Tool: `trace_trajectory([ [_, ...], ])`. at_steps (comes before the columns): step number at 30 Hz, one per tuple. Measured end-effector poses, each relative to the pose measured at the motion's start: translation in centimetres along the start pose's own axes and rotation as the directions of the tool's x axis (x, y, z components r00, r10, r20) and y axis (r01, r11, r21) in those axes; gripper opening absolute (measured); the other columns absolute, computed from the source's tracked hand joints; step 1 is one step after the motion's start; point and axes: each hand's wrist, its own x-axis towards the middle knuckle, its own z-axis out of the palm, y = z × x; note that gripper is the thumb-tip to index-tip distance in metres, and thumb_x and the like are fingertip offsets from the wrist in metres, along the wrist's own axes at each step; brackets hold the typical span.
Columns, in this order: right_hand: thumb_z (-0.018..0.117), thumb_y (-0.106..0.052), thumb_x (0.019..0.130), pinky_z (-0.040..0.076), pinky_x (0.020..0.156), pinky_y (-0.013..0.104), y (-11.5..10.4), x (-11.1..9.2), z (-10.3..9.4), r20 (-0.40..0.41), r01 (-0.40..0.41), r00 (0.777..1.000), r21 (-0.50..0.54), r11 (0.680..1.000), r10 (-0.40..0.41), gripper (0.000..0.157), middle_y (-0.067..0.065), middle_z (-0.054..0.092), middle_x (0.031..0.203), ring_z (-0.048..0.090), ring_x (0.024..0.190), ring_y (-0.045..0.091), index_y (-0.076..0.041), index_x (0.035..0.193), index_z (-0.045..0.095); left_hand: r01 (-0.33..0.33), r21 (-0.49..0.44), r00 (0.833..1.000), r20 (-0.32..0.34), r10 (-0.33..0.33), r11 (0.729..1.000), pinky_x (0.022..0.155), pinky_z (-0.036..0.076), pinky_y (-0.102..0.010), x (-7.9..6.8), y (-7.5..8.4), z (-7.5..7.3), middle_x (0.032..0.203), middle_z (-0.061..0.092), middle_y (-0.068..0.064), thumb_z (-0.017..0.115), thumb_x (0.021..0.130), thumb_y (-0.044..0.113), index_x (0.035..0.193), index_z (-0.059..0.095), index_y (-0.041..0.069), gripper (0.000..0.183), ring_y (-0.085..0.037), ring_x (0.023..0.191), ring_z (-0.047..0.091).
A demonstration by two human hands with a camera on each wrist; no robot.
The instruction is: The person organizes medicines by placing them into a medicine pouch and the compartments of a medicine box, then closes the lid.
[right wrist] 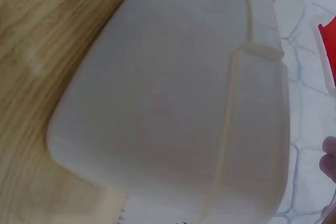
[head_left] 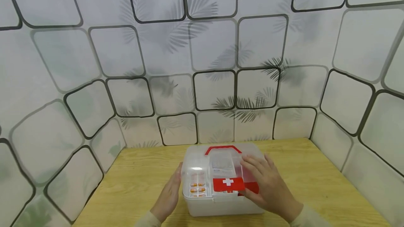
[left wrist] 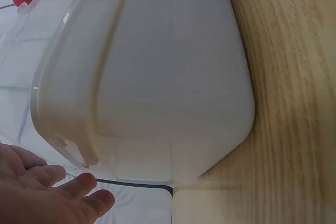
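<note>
A white medicine box (head_left: 225,206) with a clear top stands on the table in the head view. Orange capsules in a blister pack (head_left: 197,189) show through its left part. At the box's left side, my left hand (head_left: 168,193) stands upright with straight fingers; the left wrist view shows its fingers (left wrist: 79,187) by the rim. My right hand (head_left: 268,185) is over the box's right part, thumb in front and fingers farther back, holding a clear lid flap (head_left: 222,164) with a red panel (head_left: 228,184) bearing a white cross. In the right wrist view the red panel (right wrist: 329,51) stands apart from the box rim.
A red carrying handle (head_left: 223,147) lies at the back of the box top. The wood-grain table (head_left: 142,171) extends to both sides of the box. Patterned walls (head_left: 214,90) close off the back and both sides.
</note>
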Motion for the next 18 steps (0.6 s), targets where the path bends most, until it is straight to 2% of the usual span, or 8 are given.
trace_trajectory([
  [6,0.057,-0.062,0.086,0.016,0.111,0.058,-0.3,-1.3,0.8,0.018,-0.017,1.0,0.006,1.0,0.017,0.069,0.005,0.049,0.14,0.043,0.127,0.026,-0.012,0.134,0.055,0.007,0.001,1.0,0.01,-0.007,1.0,0.111,0.012,-0.044,-0.6,-0.3,0.4,0.156,0.02,-0.016,0.016,0.108,0.028,0.15,0.019,-0.003,0.053,-0.03,0.143,0.016],
  [13,0.053,-0.061,0.088,0.013,0.111,0.058,-0.4,-2.6,1.8,0.027,0.032,0.999,-0.01,0.999,-0.032,0.069,0.006,0.047,0.143,0.042,0.129,0.026,-0.01,0.135,0.054,0.03,-0.021,0.999,0.021,-0.03,0.999,0.109,0.01,-0.023,-1.3,-0.9,0.8,0.156,0.019,-0.015,0.018,0.108,0.027,0.15,0.02,-0.003,0.052,-0.03,0.143,0.015],
  [15,0.052,-0.061,0.088,0.013,0.111,0.058,-0.4,-2.9,2.0,0.017,0.052,0.998,-0.008,0.999,-0.052,0.07,0.008,0.047,0.143,0.042,0.13,0.027,-0.009,0.135,0.054,0.033,-0.012,0.999,0.033,-0.032,0.999,0.11,0.01,-0.026,-1.3,-1.0,0.9,0.156,0.019,-0.016,0.02,0.108,0.027,0.15,0.02,-0.003,0.052,-0.03,0.143,0.015],
  [18,0.057,-0.065,0.083,0.011,0.113,0.056,-0.3,-3.2,1.9,0.042,0.051,0.998,-0.018,0.999,-0.05,0.077,0.007,0.046,0.144,0.041,0.131,0.027,-0.01,0.137,0.052,0.031,-0.01,0.999,0.042,-0.031,0.999,0.111,0.016,-0.039,-1.3,-1.1,1.0,0.155,0.022,-0.019,0.029,0.107,0.027,0.15,0.018,-0.005,0.054,-0.033,0.141,0.021],
])
